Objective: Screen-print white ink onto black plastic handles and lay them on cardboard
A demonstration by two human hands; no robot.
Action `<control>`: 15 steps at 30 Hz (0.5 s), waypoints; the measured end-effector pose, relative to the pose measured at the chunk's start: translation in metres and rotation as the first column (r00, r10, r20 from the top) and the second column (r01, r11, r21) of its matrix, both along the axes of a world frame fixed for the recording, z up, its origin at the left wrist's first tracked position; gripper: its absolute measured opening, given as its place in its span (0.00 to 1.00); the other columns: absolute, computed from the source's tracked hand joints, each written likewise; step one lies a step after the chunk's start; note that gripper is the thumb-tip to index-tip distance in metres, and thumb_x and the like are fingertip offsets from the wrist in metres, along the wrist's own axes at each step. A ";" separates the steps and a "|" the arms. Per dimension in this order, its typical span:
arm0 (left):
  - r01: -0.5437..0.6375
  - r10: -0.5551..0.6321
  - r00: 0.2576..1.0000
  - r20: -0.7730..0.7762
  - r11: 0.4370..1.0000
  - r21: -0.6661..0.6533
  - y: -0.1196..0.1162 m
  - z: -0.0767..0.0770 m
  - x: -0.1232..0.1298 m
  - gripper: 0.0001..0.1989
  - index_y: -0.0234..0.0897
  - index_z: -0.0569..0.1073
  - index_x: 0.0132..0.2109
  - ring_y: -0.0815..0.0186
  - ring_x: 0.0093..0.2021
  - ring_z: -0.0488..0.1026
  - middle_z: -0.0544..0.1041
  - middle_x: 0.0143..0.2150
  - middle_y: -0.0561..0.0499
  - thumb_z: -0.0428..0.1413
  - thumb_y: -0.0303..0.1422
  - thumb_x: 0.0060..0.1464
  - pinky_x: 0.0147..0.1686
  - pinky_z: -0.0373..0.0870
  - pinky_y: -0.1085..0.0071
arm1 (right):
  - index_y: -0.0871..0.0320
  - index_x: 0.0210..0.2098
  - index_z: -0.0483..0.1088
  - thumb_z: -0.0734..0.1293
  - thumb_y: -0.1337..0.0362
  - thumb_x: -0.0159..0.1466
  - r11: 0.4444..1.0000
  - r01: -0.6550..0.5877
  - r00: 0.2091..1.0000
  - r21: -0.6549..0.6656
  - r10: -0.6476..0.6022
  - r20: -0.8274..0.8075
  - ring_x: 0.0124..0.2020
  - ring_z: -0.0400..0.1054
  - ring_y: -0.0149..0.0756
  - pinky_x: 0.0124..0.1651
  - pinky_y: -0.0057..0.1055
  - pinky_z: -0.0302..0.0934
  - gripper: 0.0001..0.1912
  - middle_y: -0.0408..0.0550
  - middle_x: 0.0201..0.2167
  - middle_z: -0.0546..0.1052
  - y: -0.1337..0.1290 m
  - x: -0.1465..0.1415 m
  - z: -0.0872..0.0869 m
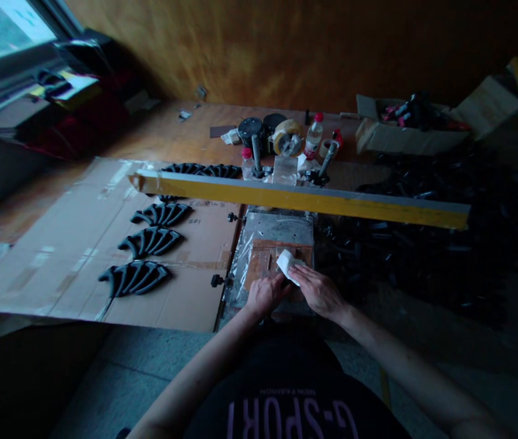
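My right hand [320, 292] presses its fingers on a folded white cloth or tissue [286, 266] over the wooden block [259, 259] of a metal fixture [281, 227]. Close beside it on the left, my left hand [266, 295] is closed, its fingertips near a dark item under the cloth that is too hidden to make out. Black curved, ribbed parts [136, 279] lie in a column on the cardboard sheet [195, 305] to the left. A heap of black parts [405, 256] fills the dim right side.
A long yellow and grey bar [305, 198] crosses above the fixture. Behind it stand bottles [314, 137], dark tubs [250, 131], a tape roll [287, 137] and upright metal handles [327, 160]. An open carton [414, 137] sits at the back right.
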State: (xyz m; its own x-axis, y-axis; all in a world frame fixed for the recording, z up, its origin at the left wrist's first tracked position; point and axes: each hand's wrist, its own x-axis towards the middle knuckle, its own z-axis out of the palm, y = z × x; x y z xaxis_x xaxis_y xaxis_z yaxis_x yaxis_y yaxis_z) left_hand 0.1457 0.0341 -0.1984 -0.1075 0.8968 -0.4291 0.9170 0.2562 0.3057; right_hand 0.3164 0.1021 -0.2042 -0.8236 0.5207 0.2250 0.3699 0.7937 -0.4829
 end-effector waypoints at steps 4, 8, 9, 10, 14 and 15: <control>-0.005 0.005 1.000 -0.004 1.000 0.013 0.000 -0.001 -0.001 0.22 0.45 0.71 0.56 0.59 0.41 0.78 0.81 0.40 0.45 0.47 0.49 0.61 0.42 0.70 0.68 | 0.59 0.57 0.69 0.55 0.74 0.65 0.999 0.014 0.999 -0.033 -0.015 -0.029 0.60 0.64 0.42 0.64 0.45 0.59 0.24 0.53 0.57 0.72 0.003 -0.013 0.002; 0.032 -0.031 0.999 -0.021 0.999 0.031 -0.001 -0.003 -0.002 0.24 0.44 0.73 0.52 0.58 0.39 0.79 0.81 0.37 0.45 0.45 0.52 0.61 0.39 0.70 0.68 | 0.54 0.52 0.74 0.58 0.72 0.62 0.983 0.002 0.999 -0.185 -0.011 -0.047 0.56 0.69 0.42 0.61 0.44 0.61 0.22 0.50 0.52 0.76 0.000 0.012 0.012; 0.043 -0.041 0.999 -0.031 0.998 0.043 -0.002 -0.004 -0.002 0.25 0.43 0.74 0.49 0.57 0.39 0.79 0.81 0.36 0.45 0.43 0.53 0.61 0.38 0.70 0.68 | 0.53 0.49 0.75 0.58 0.71 0.62 0.966 0.034 0.998 -0.258 -0.049 -0.049 0.52 0.71 0.42 0.59 0.42 0.63 0.21 0.48 0.49 0.78 0.003 0.022 0.014; 0.052 -0.049 0.998 -0.042 0.997 0.058 -0.002 -0.004 -0.002 0.26 0.43 0.74 0.47 0.56 0.38 0.79 0.81 0.35 0.45 0.42 0.54 0.61 0.37 0.70 0.68 | 0.52 0.46 0.76 0.58 0.70 0.62 0.936 0.095 0.991 -0.339 -0.121 -0.055 0.49 0.73 0.41 0.55 0.41 0.66 0.19 0.47 0.46 0.79 0.008 0.032 0.016; 0.053 -0.048 0.996 -0.072 0.996 0.069 -0.004 -0.006 -0.002 0.26 0.44 0.74 0.47 0.55 0.37 0.79 0.81 0.34 0.45 0.41 0.55 0.61 0.36 0.70 0.67 | 0.55 0.40 0.75 0.59 0.60 0.62 0.655 0.456 0.748 -0.602 -0.649 -0.139 0.39 0.75 0.43 0.40 0.38 0.70 0.15 0.48 0.38 0.80 0.058 0.057 0.013; 0.048 -0.043 0.996 -0.077 0.997 0.059 -0.004 -0.006 -0.001 0.25 0.44 0.74 0.47 0.55 0.37 0.79 0.81 0.34 0.45 0.41 0.55 0.61 0.36 0.69 0.67 | 0.55 0.41 0.74 0.59 0.58 0.61 0.586 0.499 0.645 -0.639 -0.743 -0.178 0.39 0.74 0.43 0.38 0.38 0.70 0.16 0.49 0.37 0.80 0.076 0.059 0.010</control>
